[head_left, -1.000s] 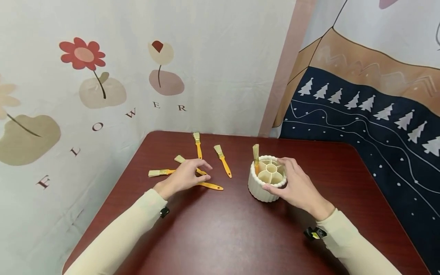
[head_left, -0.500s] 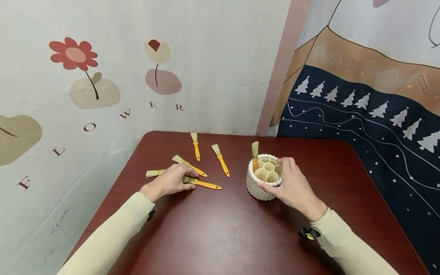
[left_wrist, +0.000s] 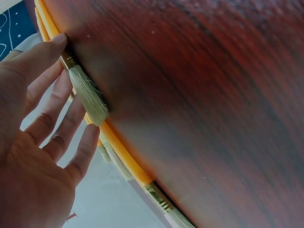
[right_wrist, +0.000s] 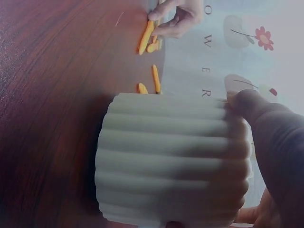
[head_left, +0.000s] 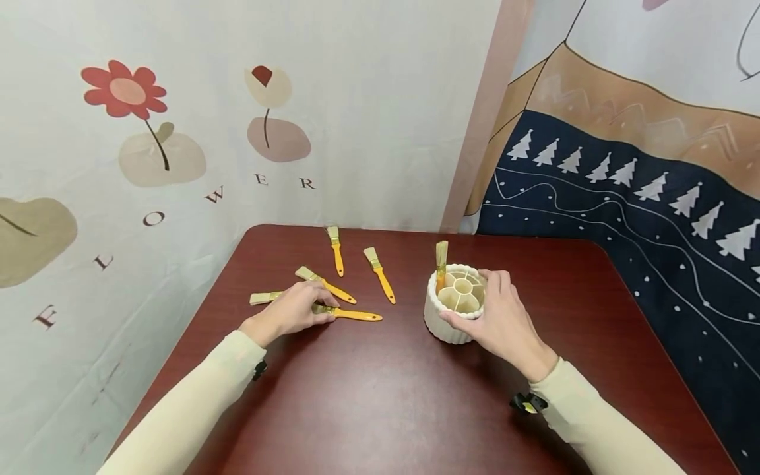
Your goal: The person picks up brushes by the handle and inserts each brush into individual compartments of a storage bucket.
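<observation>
My left hand (head_left: 291, 309) pinches a flat paintbrush (head_left: 356, 315) with a yellow handle low over the table; the handle points right. In the left wrist view, the thumb lies by the metal band above the pale bristles (left_wrist: 89, 95), fingers on the far side. With its thumb and fingers spread across the rim, my right hand (head_left: 512, 326) grips a cream ribbed round holder (head_left: 441, 322). That holder has petal-shaped compartments around a central ring. One paintbrush (head_left: 441, 260) stands in a left compartment, bristles up.
Beside the left hand lie two more paintbrushes, one angled (head_left: 338, 291) and one partly covered by the hand (head_left: 262, 299). Farther back are another paintbrush (head_left: 335, 252) and one nearer the holder (head_left: 380, 275). The dark red table (head_left: 380, 396) meets printed curtains behind.
My left hand has come down and back to the left onto the front paintbrush, its fingers closing near the metal band. The right hand keeps its grip on the holder. The view has shifted slightly.
</observation>
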Tool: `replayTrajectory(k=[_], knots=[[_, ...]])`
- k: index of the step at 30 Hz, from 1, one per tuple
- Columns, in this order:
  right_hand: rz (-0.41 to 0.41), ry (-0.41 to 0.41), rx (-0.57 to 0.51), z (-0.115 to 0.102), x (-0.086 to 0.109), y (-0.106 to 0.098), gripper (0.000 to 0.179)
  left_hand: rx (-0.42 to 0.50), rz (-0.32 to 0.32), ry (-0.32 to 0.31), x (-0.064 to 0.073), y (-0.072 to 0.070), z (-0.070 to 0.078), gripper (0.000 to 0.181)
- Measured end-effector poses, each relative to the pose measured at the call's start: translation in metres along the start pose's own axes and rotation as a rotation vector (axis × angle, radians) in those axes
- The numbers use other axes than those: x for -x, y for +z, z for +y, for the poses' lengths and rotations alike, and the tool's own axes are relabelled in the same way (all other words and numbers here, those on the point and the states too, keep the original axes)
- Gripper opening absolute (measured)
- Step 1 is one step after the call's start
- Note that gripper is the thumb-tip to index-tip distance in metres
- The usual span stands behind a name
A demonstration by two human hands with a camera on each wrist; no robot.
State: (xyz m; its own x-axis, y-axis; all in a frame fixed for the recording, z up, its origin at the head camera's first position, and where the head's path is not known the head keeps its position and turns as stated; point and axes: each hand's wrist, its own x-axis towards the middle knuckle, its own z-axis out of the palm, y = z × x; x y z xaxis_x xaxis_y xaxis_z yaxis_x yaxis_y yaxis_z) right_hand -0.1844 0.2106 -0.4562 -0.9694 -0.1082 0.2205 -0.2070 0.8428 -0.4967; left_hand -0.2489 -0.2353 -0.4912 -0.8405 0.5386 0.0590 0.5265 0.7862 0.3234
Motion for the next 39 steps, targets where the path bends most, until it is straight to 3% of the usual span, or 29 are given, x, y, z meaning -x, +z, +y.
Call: replayTrajectory(k=[11,22,28,35,39], knots=[[0.002,0.054,0.031,-0.006,0.002,0.003,0.126,0.038,0.012,-0.013,0.002,-0.004,0.004,0.018],[0.021,0.071,0.096,-0.007,0.007,0.001,0.136,0.079,0.171,0.093,0.006,-0.015,0.011,0.023],[0.003,-0.016,-0.040,0.011,0.000,-0.011,0.125,0.140,0.282,0.123,0.007,-0.018,0.019,0.023],[-0.162,-0.111,-0.267,0.043,-0.014,-0.029,0.103,0.263,0.441,0.187,0.006,-0.020,0.028,0.029],[-0.256,-0.135,-0.345,0.054,-0.022,-0.031,0.095,0.335,0.508,0.183,0.005,-0.022,0.037,0.033]])
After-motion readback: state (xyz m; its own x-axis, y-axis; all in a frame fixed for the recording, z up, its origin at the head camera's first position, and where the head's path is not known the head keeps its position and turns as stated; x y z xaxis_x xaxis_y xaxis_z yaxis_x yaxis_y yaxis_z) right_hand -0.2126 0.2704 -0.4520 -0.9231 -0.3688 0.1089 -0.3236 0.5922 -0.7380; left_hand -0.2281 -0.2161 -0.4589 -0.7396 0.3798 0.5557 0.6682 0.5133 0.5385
